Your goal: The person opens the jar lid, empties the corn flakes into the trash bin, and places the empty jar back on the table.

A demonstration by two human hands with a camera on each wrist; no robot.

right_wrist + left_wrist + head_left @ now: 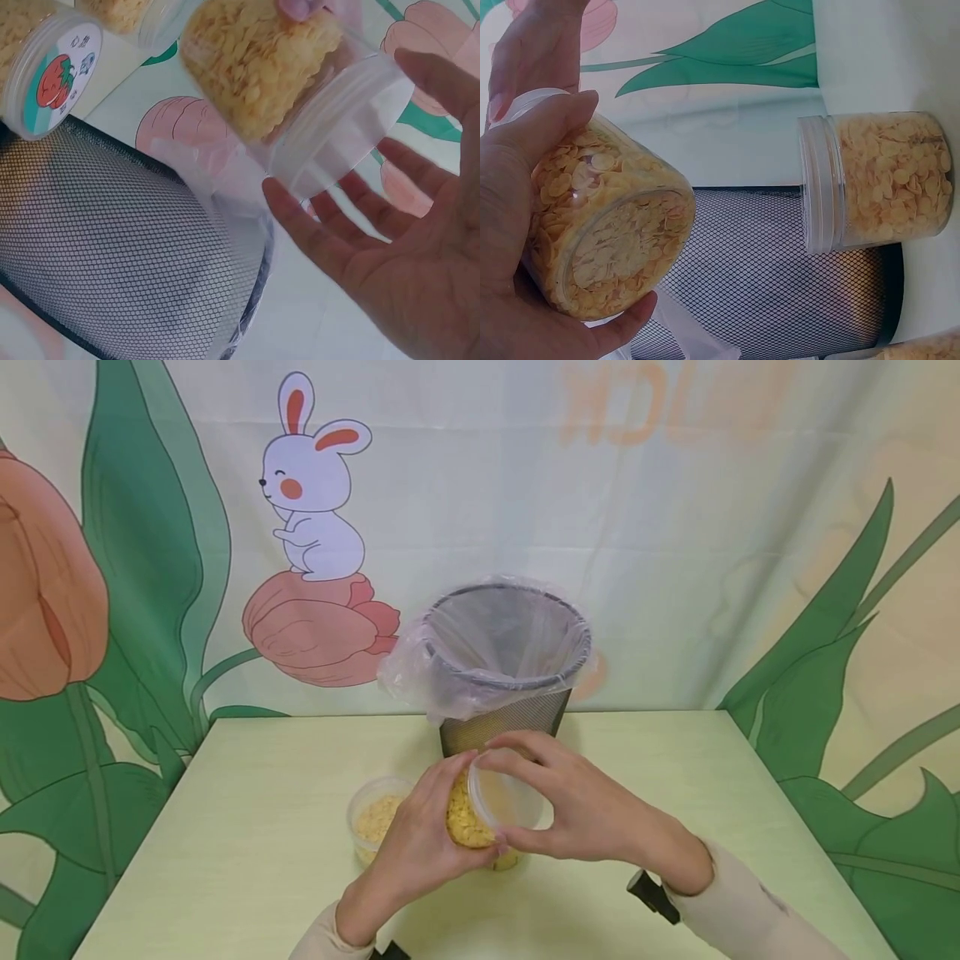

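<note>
Tilted above the table is a clear jar of yellow flakes, gripped round its body by my left hand. The left wrist view shows the base of this jar, with thumb and fingers on either side. My right hand holds the rim of the whitish see-through lid between thumb and fingers. In the right wrist view the lid sits at the mouth of the jar; whether it is loose I cannot tell. The right palm stays apart from the lid.
A lidded jar of flakes stands left of the hands, and another jar shows partly below them. One lid bears a red printed label. Behind stands a dark mesh bin with a clear plastic liner, before a printed curtain.
</note>
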